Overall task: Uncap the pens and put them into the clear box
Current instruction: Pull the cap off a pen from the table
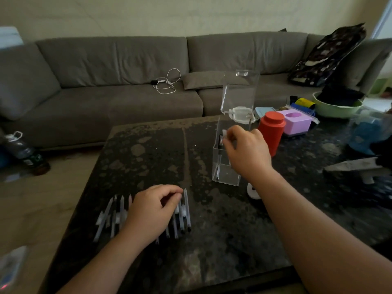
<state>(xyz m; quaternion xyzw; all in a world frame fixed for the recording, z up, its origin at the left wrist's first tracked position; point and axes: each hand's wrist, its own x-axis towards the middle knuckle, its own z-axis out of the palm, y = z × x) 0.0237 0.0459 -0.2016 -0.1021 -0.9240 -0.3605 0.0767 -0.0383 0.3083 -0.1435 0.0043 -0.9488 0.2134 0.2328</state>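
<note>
The clear box (225,176) stands upright on the dark table (148,149), its hinged lid (240,92) raised. My right hand (247,150) is at the box's open top, fingertips pinched on the pale end of a pen (223,134) whose dark body hangs down inside the box. A row of several pale capped pens (110,213) lies near the table's front left. My left hand (152,211) rests over that row, fingers curled with thumb and forefinger closed on one pen near the right end; the hand hides the middle pens.
A red bottle (272,134), a purple block (297,122), a green bowl (337,108) and other clutter crowd the table's right side behind the box. A small white round object (253,191) lies under my right wrist. A grey sofa (118,66) runs behind the table.
</note>
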